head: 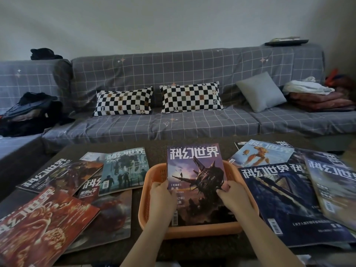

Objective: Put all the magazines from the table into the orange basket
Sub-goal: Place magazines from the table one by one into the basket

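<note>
While the orange basket (pixel 152 176) sits at the near middle of the dark surface (pixel 154 151), both hands hold a purple-covered magazine (pixel 194 170) in it, the top edge leaning up over the far rim. The left hand (pixel 161 195) has its grip curled round the magazine's left edge; the right hand (pixel 231 197) pinches the right edge. Other magazines lie spread on both sides: a red one (pixel 44 218) and a teal one (pixel 125 168) to the left, a dark blue one (pixel 285 197) to the right.
</note>
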The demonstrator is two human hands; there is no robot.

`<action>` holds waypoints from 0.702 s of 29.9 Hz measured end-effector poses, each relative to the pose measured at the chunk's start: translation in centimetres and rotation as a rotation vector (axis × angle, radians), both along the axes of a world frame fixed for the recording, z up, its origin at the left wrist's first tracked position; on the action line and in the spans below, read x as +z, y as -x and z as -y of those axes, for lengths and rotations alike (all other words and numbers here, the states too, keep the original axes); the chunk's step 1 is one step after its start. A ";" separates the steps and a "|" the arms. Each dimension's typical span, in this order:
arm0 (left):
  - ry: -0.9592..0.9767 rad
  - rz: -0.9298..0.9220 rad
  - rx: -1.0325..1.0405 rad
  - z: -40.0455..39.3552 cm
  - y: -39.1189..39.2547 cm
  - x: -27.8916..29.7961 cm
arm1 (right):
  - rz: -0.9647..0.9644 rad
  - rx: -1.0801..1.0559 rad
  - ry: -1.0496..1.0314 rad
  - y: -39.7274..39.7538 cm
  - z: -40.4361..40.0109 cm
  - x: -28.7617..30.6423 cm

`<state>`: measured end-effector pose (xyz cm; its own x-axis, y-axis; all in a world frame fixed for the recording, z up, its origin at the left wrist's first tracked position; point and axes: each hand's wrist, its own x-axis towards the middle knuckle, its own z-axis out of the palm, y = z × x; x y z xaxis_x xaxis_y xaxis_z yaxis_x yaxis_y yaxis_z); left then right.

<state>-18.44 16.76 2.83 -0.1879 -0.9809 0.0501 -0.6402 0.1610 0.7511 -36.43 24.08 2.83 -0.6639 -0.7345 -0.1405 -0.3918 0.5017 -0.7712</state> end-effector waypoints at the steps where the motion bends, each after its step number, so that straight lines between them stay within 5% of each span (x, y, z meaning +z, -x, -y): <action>1: -0.015 -0.008 0.003 0.0 -0.1 -0.1 | 0.035 0.012 -0.023 0.0 0.0 0.1; 5: -0.044 0.008 0.025 -0.1 -0.3 0.0 | 0.164 0.008 -0.039 0.0 -0.1 0.4; 21: -0.122 -0.024 0.005 0.1 -0.9 0.5 | 0.154 0.000 -0.079 0.4 0.4 0.2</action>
<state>-17.51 16.63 3.30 -0.1831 -0.9809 -0.0657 -0.6223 0.0639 0.7801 -36.87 23.72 3.08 -0.6297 -0.7174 -0.2981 -0.2719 0.5630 -0.7804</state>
